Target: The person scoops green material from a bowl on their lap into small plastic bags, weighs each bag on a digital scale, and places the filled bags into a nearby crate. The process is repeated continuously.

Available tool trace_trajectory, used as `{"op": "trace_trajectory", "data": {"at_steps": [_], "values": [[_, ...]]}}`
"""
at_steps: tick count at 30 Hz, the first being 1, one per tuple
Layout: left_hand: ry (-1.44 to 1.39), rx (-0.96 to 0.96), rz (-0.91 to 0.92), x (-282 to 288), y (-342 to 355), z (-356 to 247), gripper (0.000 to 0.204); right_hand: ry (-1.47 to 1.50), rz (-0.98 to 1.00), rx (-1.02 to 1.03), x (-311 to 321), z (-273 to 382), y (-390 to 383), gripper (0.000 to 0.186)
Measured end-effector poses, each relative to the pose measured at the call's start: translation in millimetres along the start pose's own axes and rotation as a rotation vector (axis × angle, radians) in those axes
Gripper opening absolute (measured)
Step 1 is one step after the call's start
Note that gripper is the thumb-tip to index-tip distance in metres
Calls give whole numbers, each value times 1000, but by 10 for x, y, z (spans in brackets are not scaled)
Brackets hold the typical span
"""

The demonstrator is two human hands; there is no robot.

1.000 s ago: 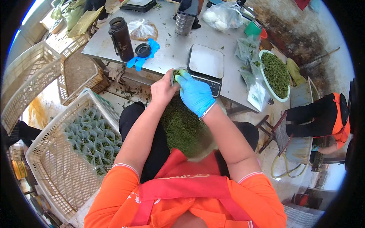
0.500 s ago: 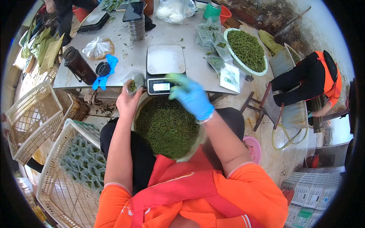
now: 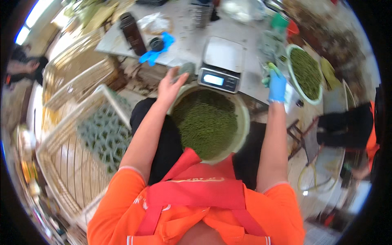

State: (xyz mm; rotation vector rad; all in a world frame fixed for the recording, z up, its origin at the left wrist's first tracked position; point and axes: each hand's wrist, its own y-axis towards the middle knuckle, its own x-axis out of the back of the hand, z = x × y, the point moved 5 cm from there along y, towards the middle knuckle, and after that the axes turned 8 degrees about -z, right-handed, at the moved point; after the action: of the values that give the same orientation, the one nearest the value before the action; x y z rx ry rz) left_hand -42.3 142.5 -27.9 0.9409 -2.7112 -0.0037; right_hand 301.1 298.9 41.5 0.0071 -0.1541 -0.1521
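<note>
My left hand [image 3: 171, 86], bare, is closed around a small clear bag [image 3: 187, 70] of green contents at the table's front edge. Beside it stands a digital scale [image 3: 223, 55] with a lit display and a bare weighing plate. My right hand [image 3: 276, 83], in a blue glove with green fingertips, is at the table's right side, by clear plastic bags [image 3: 272, 43]. Its fingers look bent but are smeared, so its hold cannot be made out. Between my knees sits a wide, pale tub [image 3: 243, 124] of small green berries [image 3: 208, 126], like green peppercorns.
At left, a cream plastic crate [image 3: 61, 153] holds many filled bags [image 3: 104, 132]. A dark bottle [image 3: 132, 34] and a blue glove [image 3: 154, 53] lie toward the table's left. A pale basin [image 3: 293, 71] of green berries is at right. Another person [image 3: 347, 126] bends beyond it.
My right hand has moved right from the scale to the bags. My left hand still holds its small bag by the scale. The whole view has shifted and turned.
</note>
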Motion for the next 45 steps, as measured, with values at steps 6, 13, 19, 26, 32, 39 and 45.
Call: {"op": "trace_trajectory", "data": {"at_steps": [6, 13, 19, 26, 32, 39, 45], "values": [[-151, -97, -149, 919, -352, -308, 48, 19, 217, 255, -936, 489, -905, 39], [265, -68, -645, 3114, -1437, -50, 42, 47, 235, 275, -816, 78, -1214, 38], [673, 297, -904, 4508, -2476, 861, 56, -80, 598, 131, -828, -323, -1923, 29], [533, 512, -716, 4485, -2477, 2108, 62, -495, 1012, 475, -1060, -687, -2632, 36], [480, 462, -717, 4199, -2448, 1548, 74, -958, 1166, 364, -966, -1205, -2913, 32], [496, 106, -659, 3340, -1800, 499, 52, -1222, 1368, 514, -958, -1533, -3111, 28], [435, -654, -210, 1497, -1442, -640, 25, -902, 1193, 415, -881, -1568, -2808, 17]]}}
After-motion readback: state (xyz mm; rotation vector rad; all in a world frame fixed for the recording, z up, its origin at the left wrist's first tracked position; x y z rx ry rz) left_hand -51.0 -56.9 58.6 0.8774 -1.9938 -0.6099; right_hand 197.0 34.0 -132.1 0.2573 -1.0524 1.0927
